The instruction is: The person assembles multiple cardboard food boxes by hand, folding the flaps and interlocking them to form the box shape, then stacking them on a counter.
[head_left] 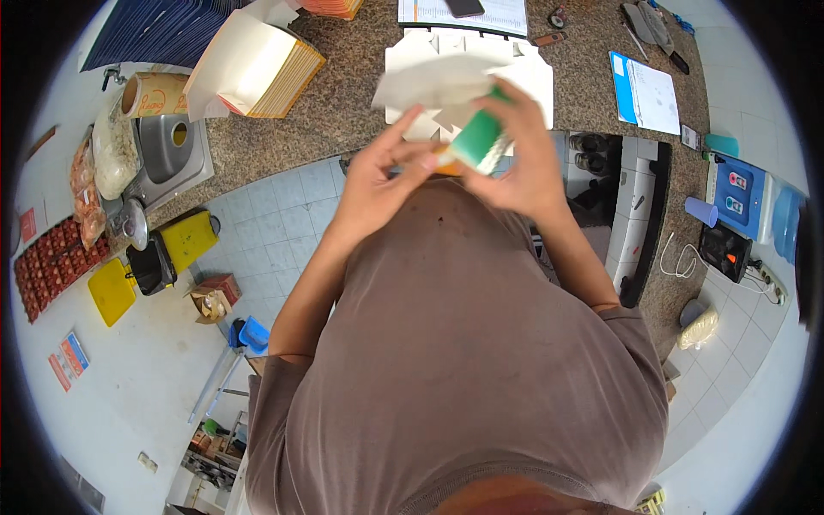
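In front of my chest, my right hand [524, 159] grips a small block-shaped green and white thing [478, 139], smeared by motion. An orange part shows at its lower left end. My left hand [386, 172] meets that end, thumb and a finger closing on its pale tip, while the index finger points up. Just beyond both hands lie flat white cardboard box blanks [534, 86] with cut flaps. A pale sheet [429, 83], blurred, rises above them behind my fingers.
A stack of folded cartons [270, 73] stands left on the granite counter [352, 51], near a steel sink [167, 150]. A clipboard [648, 90] lies right; a phone [464, 7] rests on paper at the far edge. Farther right is a blue water dispenser [738, 193].
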Available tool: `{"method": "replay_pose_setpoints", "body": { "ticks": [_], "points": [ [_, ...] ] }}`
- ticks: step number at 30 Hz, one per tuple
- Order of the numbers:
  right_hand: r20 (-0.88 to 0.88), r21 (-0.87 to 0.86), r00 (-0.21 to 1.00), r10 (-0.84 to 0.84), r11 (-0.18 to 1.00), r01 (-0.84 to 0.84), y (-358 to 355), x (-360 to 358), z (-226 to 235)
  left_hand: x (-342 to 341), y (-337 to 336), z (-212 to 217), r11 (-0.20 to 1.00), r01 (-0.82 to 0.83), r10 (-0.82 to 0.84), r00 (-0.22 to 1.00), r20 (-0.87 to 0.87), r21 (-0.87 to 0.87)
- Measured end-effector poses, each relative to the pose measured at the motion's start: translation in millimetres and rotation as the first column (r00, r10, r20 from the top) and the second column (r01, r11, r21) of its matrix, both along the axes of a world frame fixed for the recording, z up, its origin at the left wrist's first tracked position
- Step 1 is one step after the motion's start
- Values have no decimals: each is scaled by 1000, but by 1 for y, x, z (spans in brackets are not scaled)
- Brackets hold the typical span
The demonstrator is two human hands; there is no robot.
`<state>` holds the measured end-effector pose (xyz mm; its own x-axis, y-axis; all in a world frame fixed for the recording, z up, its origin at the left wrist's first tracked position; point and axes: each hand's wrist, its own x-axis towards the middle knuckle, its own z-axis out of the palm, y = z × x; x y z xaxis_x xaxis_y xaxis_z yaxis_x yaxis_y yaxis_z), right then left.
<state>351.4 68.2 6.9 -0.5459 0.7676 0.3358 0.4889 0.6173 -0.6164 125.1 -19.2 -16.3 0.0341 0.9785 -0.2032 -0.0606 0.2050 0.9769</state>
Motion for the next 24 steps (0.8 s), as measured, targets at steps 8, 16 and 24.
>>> {"method": "replay_pose_setpoints", "body": {
  "ticks": [8, 16, 24],
  "points": [
    [-575, -817, 414, -705, 514, -259, 19, 57, -43, -17, 14, 14, 923, 121, 163, 737, -656, 365],
    [-491, -568, 871, -3, 759, -318, 8, 56, -44, -14, 18, 17, 708, 475, 158, 616, -772, 523],
    [-483, 93, 844, 235, 972, -217, -2, 2, -12, -31, 22, 36, 899, 368, -438, 778, -450, -239]
  ]
}}
